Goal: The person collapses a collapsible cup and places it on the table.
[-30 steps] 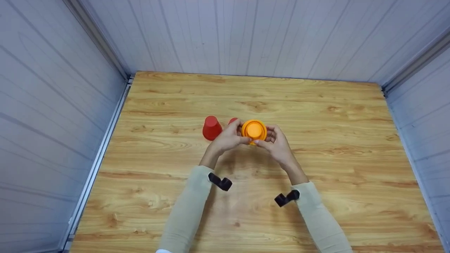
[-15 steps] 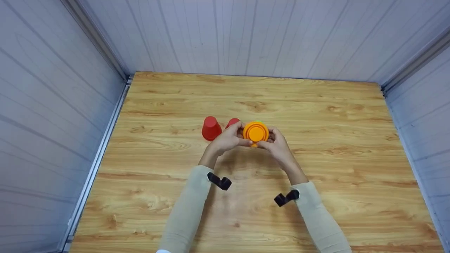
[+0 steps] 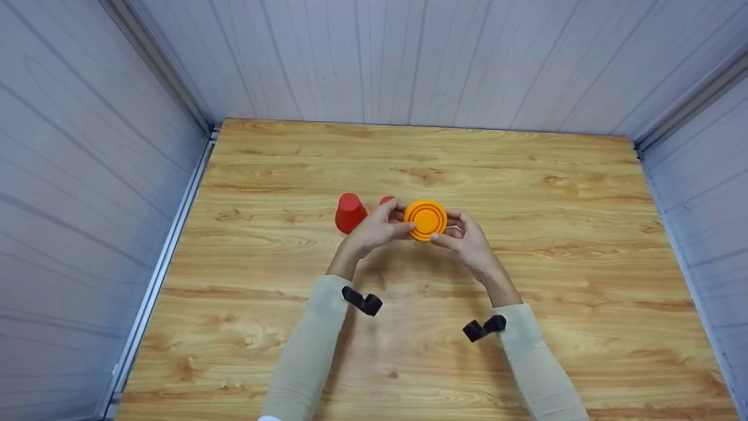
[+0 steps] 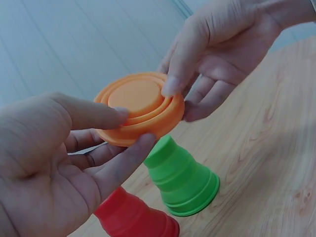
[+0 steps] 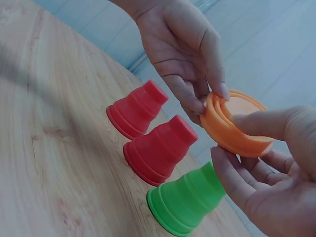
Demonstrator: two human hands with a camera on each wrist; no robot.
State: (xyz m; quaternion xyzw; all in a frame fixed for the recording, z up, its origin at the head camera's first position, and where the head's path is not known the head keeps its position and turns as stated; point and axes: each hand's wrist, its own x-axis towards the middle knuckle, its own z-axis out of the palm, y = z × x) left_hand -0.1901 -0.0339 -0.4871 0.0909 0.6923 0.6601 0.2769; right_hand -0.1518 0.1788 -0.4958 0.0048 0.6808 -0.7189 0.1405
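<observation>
An orange collapsible cup (image 3: pixel 426 220), folded down into a flat disc of concentric rings, is held up off the table between both hands. My left hand (image 3: pixel 377 231) pinches its left edge, thumb on the ringed face and fingers beneath. On the opposite edge, my right hand (image 3: pixel 470 244) pinches it the same way. Below the hands, a green collapsible cup (image 5: pixel 187 200) stands extended and upside down; the head view hides it behind the hands and orange cup. Beside it stand two red collapsible cups, one nearer (image 5: pixel 160 150) and one farther (image 5: pixel 137 109), both extended and upside down.
The wood-grain table (image 3: pixel 555 234) extends around the hands on every side. Pale panel walls (image 3: pixel 380 58) enclose it at the back, left and right. Each sleeve carries a black wrist mount, one on the left (image 3: pixel 362 301) and one on the right (image 3: pixel 484 328).
The orange cup's raised centre has sunk, so its face now looks flatter. My left thumb has moved up onto the face. The right wrist has shifted slightly right.
</observation>
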